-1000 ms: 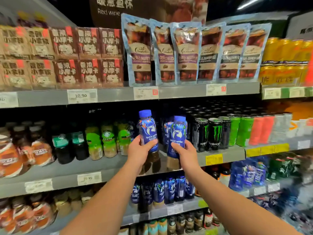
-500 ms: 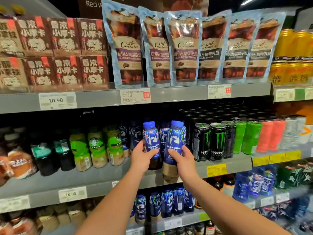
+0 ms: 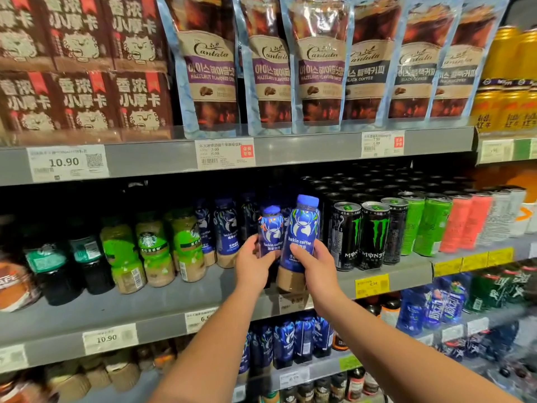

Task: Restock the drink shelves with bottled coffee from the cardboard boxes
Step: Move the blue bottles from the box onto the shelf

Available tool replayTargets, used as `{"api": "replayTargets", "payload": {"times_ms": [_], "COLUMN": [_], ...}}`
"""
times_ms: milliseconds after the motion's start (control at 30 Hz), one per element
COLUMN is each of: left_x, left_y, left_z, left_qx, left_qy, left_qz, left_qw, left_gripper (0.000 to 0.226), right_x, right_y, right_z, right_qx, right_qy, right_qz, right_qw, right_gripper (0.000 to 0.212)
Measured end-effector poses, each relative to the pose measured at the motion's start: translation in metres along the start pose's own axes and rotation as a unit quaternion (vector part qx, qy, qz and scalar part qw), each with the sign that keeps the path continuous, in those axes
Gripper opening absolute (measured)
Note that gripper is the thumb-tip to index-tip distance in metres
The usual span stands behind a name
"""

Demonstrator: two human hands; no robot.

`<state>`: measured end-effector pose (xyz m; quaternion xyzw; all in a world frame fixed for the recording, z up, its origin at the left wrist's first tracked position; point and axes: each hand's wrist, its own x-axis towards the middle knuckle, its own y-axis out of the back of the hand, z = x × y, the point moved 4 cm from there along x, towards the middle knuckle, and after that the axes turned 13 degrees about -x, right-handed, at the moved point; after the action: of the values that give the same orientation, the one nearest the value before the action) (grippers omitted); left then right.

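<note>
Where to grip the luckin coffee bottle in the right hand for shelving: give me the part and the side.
Probably round the labelled middle of the right-hand luckin coffee bottle, from the front-right, as the right hand does. It is near upright and round there; the left hand and the second luckin coffee bottle crowd its left.

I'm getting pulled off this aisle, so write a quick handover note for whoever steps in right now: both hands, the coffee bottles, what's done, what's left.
Hands: left grip holds the left luckin bottle; right grip holds the right luckin bottle, slightly tilted.
Where: both are at the front of the middle shelf, between the shelved luckin bottles and the Monster cans. Whether either base rests on the shelf is unclear.
Done: more luckin stock stands on the shelf below.
Left: seat these two, then fetch more. The cardboard boxes are out of view.
</note>
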<state>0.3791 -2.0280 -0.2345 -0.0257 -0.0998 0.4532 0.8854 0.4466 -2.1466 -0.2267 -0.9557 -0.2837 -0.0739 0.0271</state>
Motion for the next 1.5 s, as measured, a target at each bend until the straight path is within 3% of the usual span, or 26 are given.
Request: {"api": "replayTargets", "payload": {"times_ms": [367,567,800,1000,1133,1233,1333,1500], "left_x": [0.003,-0.003,-0.011,-0.011,-0.006,-0.002,-0.002,-0.016], "left_y": [0.013,0.046,0.071,0.096,0.104,0.109,0.109,0.102], "left_z": [-0.006,0.001,-0.003,0.001,0.005,0.006,-0.002,0.000], "left_qx": [-0.002,0.006,-0.074,-0.101,-0.123,-0.106,-0.081,-0.075], "left_qy": [0.031,0.015,0.070,0.061,0.067,0.056,0.061,0.053], "left_qz": [0.002,-0.001,-0.034,-0.058,-0.048,-0.028,-0.012,-0.004], "left_qw": [1.000,1.000,0.994,0.991,0.989,0.992,0.995,0.996], "left_gripper": [0.047,0.018,0.041,0.044,0.046,0.063,0.047,0.043], "right_x": [0.005,-0.007,-0.034,-0.037,-0.032,-0.027,-0.023,-0.026], "right_y": [-0.006,-0.035,-0.073,-0.100,-0.114,-0.121,-0.121,-0.114], "right_z": [-0.002,0.000,-0.009,-0.008,-0.003,-0.004,-0.002,0.009], "right_qx": [0.006,-0.020,-0.060,-0.080,-0.129,-0.126,-0.136,-0.197], "right_qy": [0.006,0.016,0.054,0.051,0.044,0.043,0.052,0.076], "right_qz": [-0.001,0.010,0.007,0.014,0.010,-0.001,-0.006,0.012], "right_qw": [1.000,1.000,0.997,0.995,0.991,0.991,0.989,0.977], "right_gripper": [0.020,0.021,0.024,0.030,0.034,0.033,0.028,0.028]}}
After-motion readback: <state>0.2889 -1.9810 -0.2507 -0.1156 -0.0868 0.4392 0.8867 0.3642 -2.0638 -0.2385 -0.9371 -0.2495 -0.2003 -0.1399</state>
